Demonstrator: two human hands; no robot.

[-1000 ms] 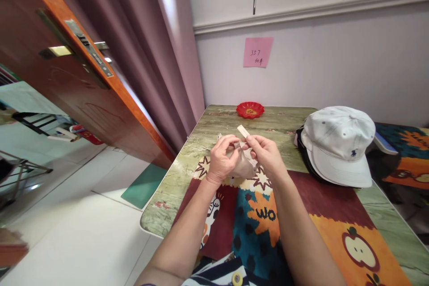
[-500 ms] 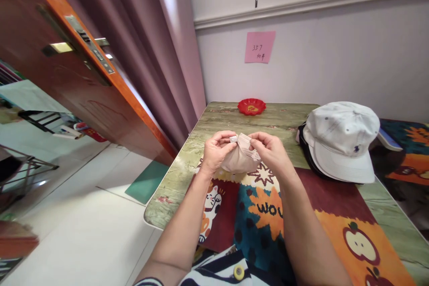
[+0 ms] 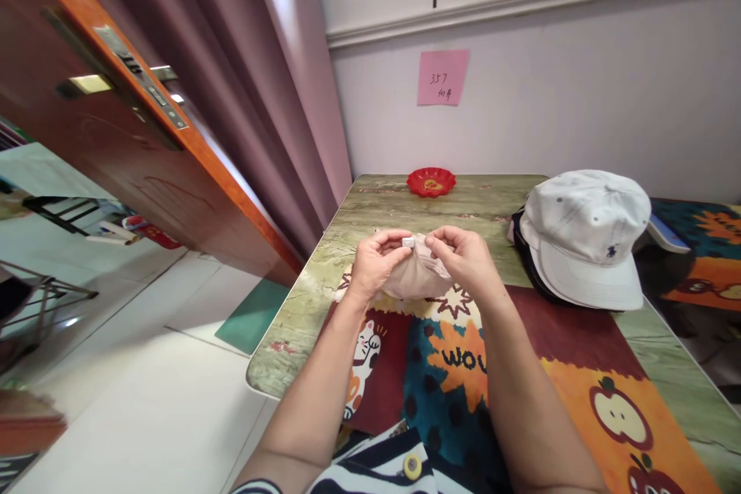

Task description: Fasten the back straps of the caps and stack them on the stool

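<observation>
A bunched, pale beige cloth item [image 3: 415, 280], thin and soft-looking, hangs between my hands over the table mat; I cannot make out its exact kind. My left hand [image 3: 376, 262] pinches its upper left edge between thumb and fingers, where a small white tag [image 3: 408, 242] sticks out. On the other side, my right hand [image 3: 463, 253] has thumb and forefinger closed on the gathered, pleated edge. The patterned mat [image 3: 387, 370] with a cat and lettering lies below, partly covered by my forearms.
A red scalloped dish [image 3: 431, 182] sits at the table's back edge. White caps [image 3: 587, 239] are stacked on the right, over something dark. A pink note [image 3: 443, 77] is on the wall. An open wooden door [image 3: 144, 162] and a curtain [image 3: 278, 93] stand to the left.
The pleated edge that stood up between my hands is now lower and drawn toward my right fingers. Both hands keep their pinch. The view has shifted slightly.
</observation>
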